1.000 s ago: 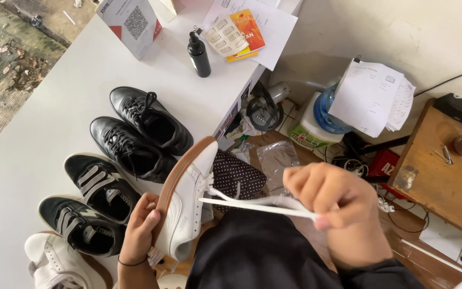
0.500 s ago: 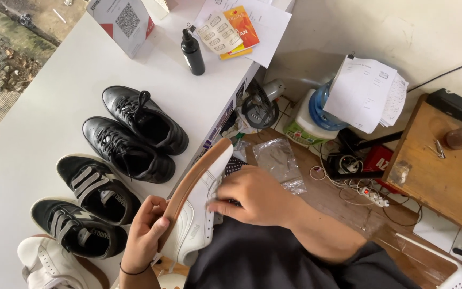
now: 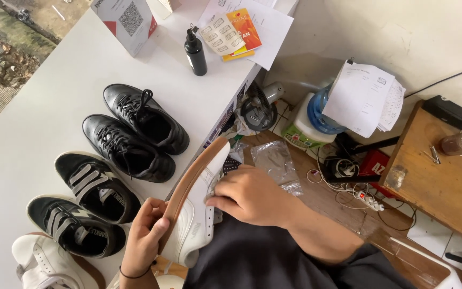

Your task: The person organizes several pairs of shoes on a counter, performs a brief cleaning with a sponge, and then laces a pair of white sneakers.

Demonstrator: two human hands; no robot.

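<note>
White sneaker (image 3: pixel 199 219), tan sole; black lace-ups (image 3: pixel 135 134); black bottle (image 3: pixel 195 52).

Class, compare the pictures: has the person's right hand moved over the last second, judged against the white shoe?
Yes. The right hand has come in from out at the right, away from the white shoe, and now rests against the shoe's lacing side.

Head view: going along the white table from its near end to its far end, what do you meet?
White shoe → black strap shoes → black lace-up shoes → black spray bottle → papers and an orange card.
</note>
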